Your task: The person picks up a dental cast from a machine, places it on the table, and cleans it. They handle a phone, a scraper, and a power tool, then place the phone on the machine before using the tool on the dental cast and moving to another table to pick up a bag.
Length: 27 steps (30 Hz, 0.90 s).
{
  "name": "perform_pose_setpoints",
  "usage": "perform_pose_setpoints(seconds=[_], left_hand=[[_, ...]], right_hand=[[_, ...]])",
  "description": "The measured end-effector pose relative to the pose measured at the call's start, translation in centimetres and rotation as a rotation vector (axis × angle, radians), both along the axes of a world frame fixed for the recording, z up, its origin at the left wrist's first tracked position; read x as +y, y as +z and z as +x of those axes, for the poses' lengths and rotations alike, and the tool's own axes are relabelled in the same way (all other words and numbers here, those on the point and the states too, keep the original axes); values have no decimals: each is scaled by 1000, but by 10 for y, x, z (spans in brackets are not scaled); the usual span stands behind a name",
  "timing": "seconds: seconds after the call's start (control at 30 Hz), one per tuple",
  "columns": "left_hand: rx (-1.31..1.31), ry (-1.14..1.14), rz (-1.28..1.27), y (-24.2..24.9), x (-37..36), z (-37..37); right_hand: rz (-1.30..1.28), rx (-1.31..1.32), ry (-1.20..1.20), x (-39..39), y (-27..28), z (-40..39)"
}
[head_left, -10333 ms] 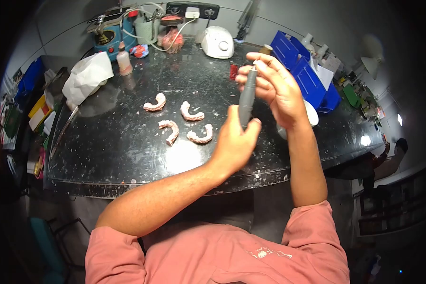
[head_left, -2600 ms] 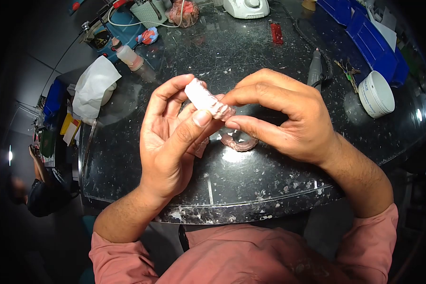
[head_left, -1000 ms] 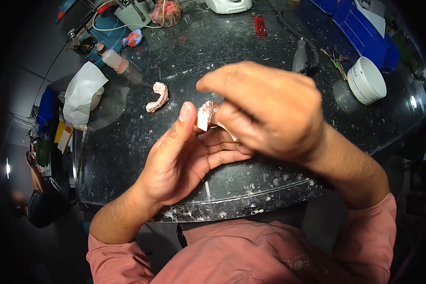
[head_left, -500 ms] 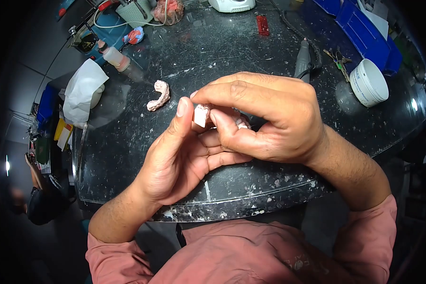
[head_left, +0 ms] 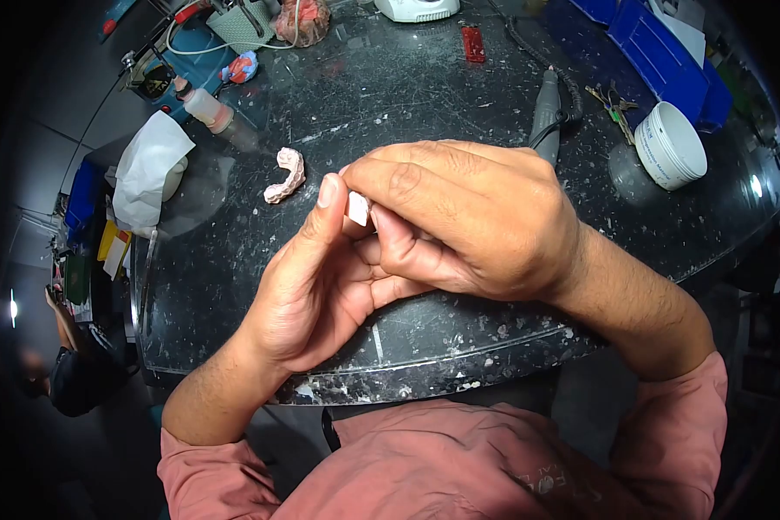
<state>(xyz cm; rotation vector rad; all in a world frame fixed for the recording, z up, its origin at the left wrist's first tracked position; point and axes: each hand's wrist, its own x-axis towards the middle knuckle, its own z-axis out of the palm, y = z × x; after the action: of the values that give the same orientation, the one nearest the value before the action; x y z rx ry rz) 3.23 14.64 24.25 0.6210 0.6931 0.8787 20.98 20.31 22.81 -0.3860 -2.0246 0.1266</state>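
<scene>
Head view: left hand (head_left: pixel 316 282) and right hand (head_left: pixel 468 217) meet above the dark bench (head_left: pixel 425 87), both pinching a small pinkish dental cast (head_left: pixel 358 209) between thumbs and fingertips, raised close for inspection; another dental cast (head_left: pixel 286 175) lies on the bench, a grey handpiece (head_left: pixel 545 104) parked beyond

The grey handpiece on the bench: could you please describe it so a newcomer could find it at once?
Start at the dark speckled worktop and look to its far right side, toward the white round tub. Just left of that tub, beyond the right hand, lies the grey handpiece. It alone is slim, pen-shaped, with a dark cord from its far end.
</scene>
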Motion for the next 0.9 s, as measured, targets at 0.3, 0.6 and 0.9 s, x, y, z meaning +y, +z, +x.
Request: perform_pose_setpoints(seconds=[0.3,0.6,0.9], left_hand=[[-22,4,-7,-2,1,-3],[-10,58,1,1,-1,0],[-40,60,21,-1,1,0]], right_hand=[[36,-3,-17,2,-3,-2],[60,-11,-28,3,0,-3],[255,17,-74,17,-7,-8]])
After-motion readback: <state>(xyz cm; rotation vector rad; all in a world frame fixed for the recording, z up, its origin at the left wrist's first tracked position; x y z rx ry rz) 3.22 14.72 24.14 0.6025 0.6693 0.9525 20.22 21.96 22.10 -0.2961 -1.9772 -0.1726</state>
